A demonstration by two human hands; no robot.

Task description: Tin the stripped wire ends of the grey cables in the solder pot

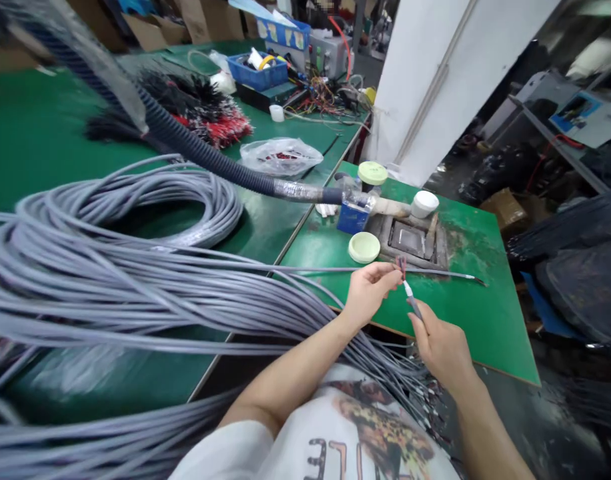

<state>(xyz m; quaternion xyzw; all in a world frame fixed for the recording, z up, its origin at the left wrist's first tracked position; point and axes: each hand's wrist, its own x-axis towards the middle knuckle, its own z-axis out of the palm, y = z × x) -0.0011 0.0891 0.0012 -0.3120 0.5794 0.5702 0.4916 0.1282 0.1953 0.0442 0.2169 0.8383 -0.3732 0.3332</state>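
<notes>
the right hand [440,343] is closed around a short stretch of grey cable [414,307], its white inner end angled up toward the left hand [369,288]. the left hand pinches the thin wires [401,265], reddish and dark, that fan out at the tip. this cable end is above the near part of a green board [495,313], in front of a grimy square metal fixture [410,241].

a second grey cable [450,273] runs behind the fingers, its stripped end toward the board's right side. a shallow pale green dish [364,247] lies left of the fixture; a blue box [353,219] is behind the dish, at the end of a ribbed hose [205,153]. a white cup [425,203] and a pale green lid [373,172] are farther back.

on the left, a large grey cable bundle [185,287] sprawls over a green table [30,120]. beyond it are a clear plastic bag [283,159] and a heap of black and red wires [220,127].
</notes>
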